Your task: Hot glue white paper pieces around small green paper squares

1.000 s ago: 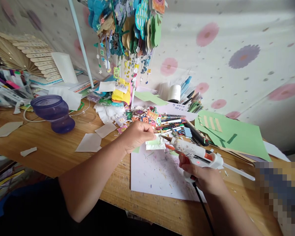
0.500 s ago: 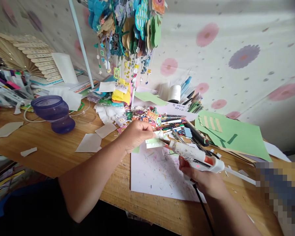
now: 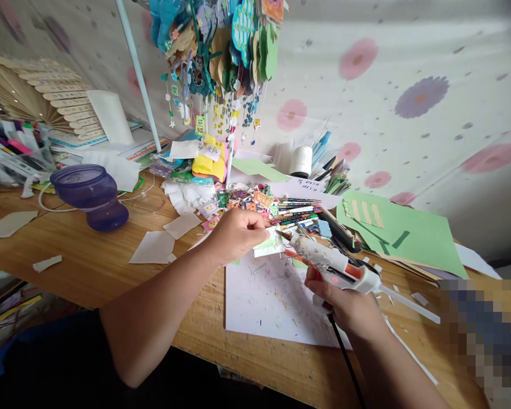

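Pinched between the thumb and fingers of my left hand [image 3: 242,233] is a small piece of paper [image 3: 269,243], white at the edges with pale green on it. My right hand [image 3: 353,309] is wrapped round the handle of a white hot glue gun [image 3: 332,264] with an orange trigger and a small red light. Its nozzle points left and is at the right edge of the paper piece; whether it touches, I cannot tell. A glue stick [image 3: 409,304] juts from the gun's back. Beneath both hands lies a white sheet [image 3: 259,307] strewn with small scraps.
Behind my hands are several markers [image 3: 298,211] and small coloured cutouts [image 3: 255,199]. A purple jar [image 3: 96,196] stands at the left near loose paper pieces [image 3: 152,247]. Green card [image 3: 421,238] lies at the right. Paper ornaments [image 3: 221,51] hang above. A black cord [image 3: 344,352] runs down from the gun.
The glue gun and my right hand have shifted slightly left. The paper piece has tilted a little in my left hand, which has barely moved.
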Tool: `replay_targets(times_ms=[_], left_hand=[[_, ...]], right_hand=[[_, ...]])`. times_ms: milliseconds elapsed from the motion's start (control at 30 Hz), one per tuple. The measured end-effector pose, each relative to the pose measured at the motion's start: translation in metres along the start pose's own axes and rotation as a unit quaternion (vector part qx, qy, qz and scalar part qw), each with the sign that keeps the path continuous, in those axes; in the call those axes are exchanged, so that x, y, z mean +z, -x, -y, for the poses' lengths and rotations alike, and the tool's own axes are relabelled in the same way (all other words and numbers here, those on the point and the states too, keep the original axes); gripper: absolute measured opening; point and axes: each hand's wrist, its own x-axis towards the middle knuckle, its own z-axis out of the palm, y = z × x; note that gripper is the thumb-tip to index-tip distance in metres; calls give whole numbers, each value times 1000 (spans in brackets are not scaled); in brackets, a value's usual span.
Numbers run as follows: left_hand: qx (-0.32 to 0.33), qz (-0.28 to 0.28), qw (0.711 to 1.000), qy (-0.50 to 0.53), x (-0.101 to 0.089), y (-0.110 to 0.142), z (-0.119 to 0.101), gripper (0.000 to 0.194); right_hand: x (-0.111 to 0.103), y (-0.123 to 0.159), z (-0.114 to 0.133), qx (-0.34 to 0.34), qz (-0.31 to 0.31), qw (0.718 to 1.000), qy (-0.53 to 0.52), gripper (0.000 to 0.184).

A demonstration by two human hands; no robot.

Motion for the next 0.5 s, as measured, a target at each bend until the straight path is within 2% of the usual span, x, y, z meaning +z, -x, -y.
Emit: replay_targets(times_ms=[300,400,500], left_hand=[[17,-30,998,-43,4,0,7,25],[14,-43,998,-45,4,-1,8,26],[8,-67,997,-47,3,-2,8,25]], right_hand=[[-2,1,4,-77,-49,989,119,14],[-2,1,9,-95,-37,986,130,13],[-2,0,11,-98,1,986,133,12]])
